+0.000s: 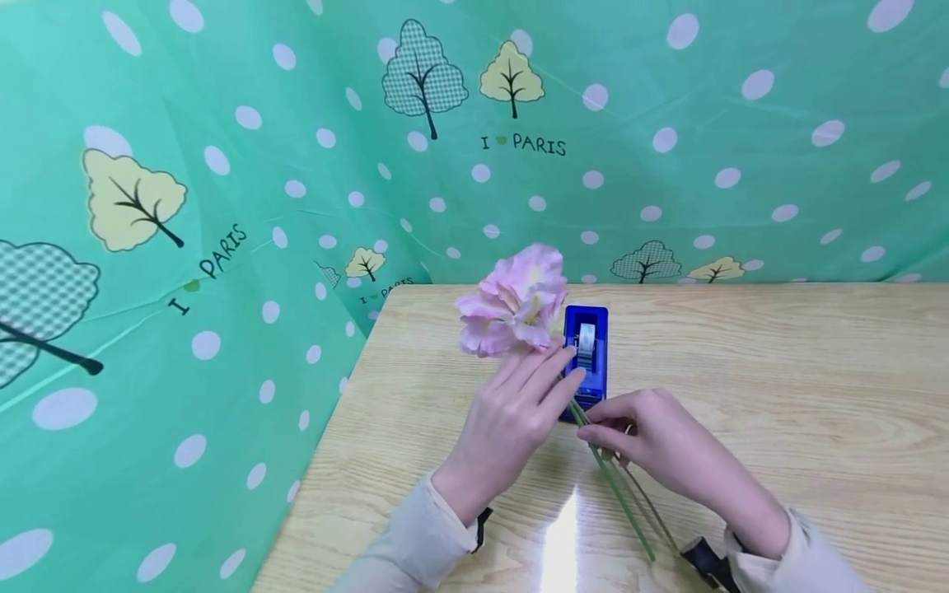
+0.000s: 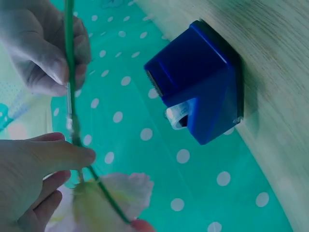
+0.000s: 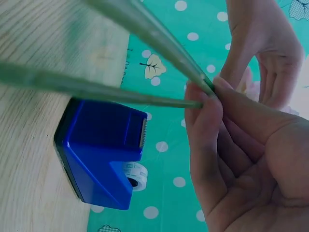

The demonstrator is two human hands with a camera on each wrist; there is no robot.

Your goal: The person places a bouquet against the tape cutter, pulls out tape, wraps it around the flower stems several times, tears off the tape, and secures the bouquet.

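Pink artificial flowers (image 1: 511, 301) stand above my left hand (image 1: 511, 412), which holds their green stems (image 2: 70, 48) just below the petals. Farther down, my right hand (image 1: 641, 432) pinches the same stems between thumb and fingers. In the right wrist view, the stem ends (image 3: 159, 48) spread apart beyond the right fingertips (image 3: 205, 104). A pale shiny patch (image 2: 72, 124) shows on the stems between the hands; I cannot tell whether it is tape. Just behind the hands sits a blue tape dispenser (image 1: 588, 317) with a roll of clear tape (image 3: 136, 175) in it.
The hands work over a light wood table (image 1: 778, 371). A green dotted cloth (image 1: 667, 181) with printed trees hangs behind it and along its left side. Black straps (image 1: 708, 564) show at both sleeves, and a bright reflection lies on the tabletop at the front.
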